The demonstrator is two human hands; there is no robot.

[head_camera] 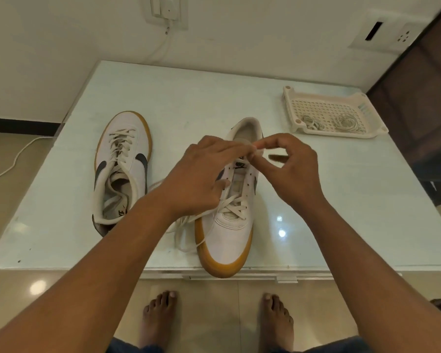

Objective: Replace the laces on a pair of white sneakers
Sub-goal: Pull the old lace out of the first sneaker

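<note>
Pinching the lace [233, 203] end together, left hand [201, 179] and right hand [290, 169] hovered directly above the near sneaker [227, 240], its toe toward the person.

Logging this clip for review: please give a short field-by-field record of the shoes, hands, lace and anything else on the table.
right sneaker: toe toward the person; lower eyelets laced, upper ones empty
left sneaker: toe pointing away, loosely laced
left hand: pinches the lace above the right sneaker
right hand: fingers pinch the same lace
tray: far right of the table, holds coiled laces
</note>
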